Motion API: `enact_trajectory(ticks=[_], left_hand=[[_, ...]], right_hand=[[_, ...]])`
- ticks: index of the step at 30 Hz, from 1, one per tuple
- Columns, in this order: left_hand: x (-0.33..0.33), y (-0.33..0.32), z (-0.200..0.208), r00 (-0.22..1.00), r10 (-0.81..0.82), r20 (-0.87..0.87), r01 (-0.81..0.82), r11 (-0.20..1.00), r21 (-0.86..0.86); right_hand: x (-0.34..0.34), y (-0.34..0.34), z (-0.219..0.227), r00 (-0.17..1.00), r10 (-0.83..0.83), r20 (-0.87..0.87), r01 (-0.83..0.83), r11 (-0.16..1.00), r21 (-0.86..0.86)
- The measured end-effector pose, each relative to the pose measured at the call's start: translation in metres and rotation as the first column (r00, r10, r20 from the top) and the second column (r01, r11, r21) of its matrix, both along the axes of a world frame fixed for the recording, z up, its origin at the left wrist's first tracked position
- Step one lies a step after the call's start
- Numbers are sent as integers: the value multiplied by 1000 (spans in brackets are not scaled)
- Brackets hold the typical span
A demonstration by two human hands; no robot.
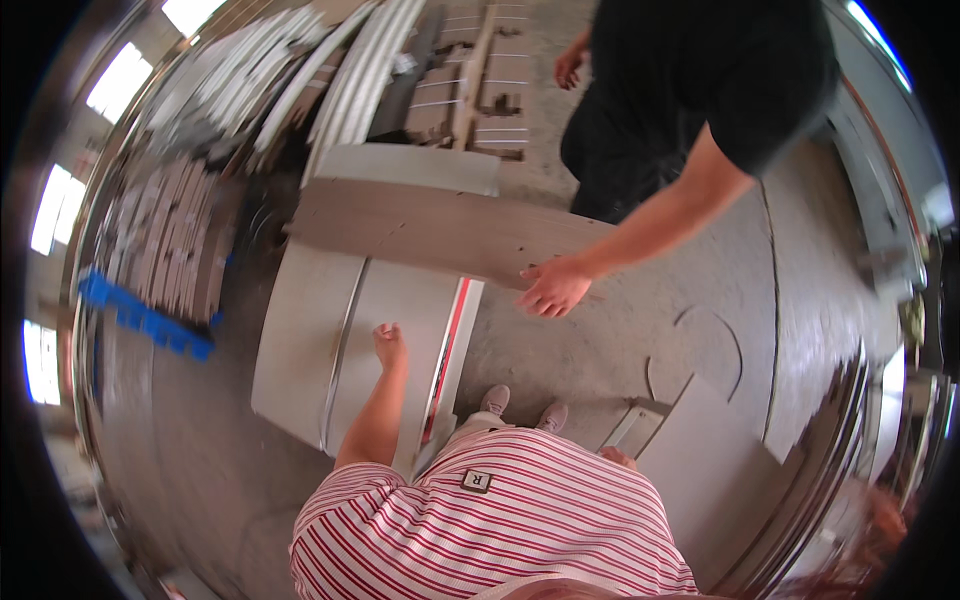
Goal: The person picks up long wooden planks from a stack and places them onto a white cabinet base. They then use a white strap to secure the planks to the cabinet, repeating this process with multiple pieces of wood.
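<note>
So over at 9 o'clock a blue pallet (145,315) is carrying a stack of brown boards. Going right, the pale worktop (295,330) is sitting around 8 to 9 o'clock, and my left hand (390,347) is hanging over it at 8. Its fingers are curling loosely with nothing visible in them; can't tell if the tips are touching. The long brown board (440,232) is stretching across the far end of the worktop, 11 to 1 o'clock, overhanging on the right. A co-worker's hand (556,287) is reaching over that right end at 3; can't tell if it's gripping. My right hand (618,457) is hanging low around 4:30, just beside a grey panel (715,460), fingers mostly hidden, so no idea there. Looks to me like we're positioning the board, and the next move seems to be calling for a hand on its near edge.
</note>
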State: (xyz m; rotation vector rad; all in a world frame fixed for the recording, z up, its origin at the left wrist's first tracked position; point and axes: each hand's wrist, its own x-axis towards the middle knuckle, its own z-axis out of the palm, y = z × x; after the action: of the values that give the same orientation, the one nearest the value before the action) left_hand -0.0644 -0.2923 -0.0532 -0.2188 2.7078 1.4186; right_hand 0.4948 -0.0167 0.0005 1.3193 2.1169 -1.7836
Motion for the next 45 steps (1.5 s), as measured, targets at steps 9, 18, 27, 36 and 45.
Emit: enact_trajectory(ticks=[9, 18, 27, 36, 45], left_hand=[[103, -208, 33, 398, 911, 105, -723, 382, -576], [122, -357, -35, 350, 824, 446, -759, -30, 651], [49, -193, 224, 748, -25, -663, -393, 789, -472], [77, -140, 287, 763, 17, -646, -326, 874, -362], [95, -154, 251, 586, 696, -414, -676, 702, 223]], right_hand=[[-109, 117, 83, 809, 510, 294, -586, 742, 325], [-265, 75, 111, 569, 772, 284, -817, 491, 304], [-476, -88, 180, 76, 967, -244, -611, 238, 755], [-701, -141, 170, 129, 926, 355, 230, -376, 898], [-878, 81, 121, 711, 697, -89, -210, 332, 920]])
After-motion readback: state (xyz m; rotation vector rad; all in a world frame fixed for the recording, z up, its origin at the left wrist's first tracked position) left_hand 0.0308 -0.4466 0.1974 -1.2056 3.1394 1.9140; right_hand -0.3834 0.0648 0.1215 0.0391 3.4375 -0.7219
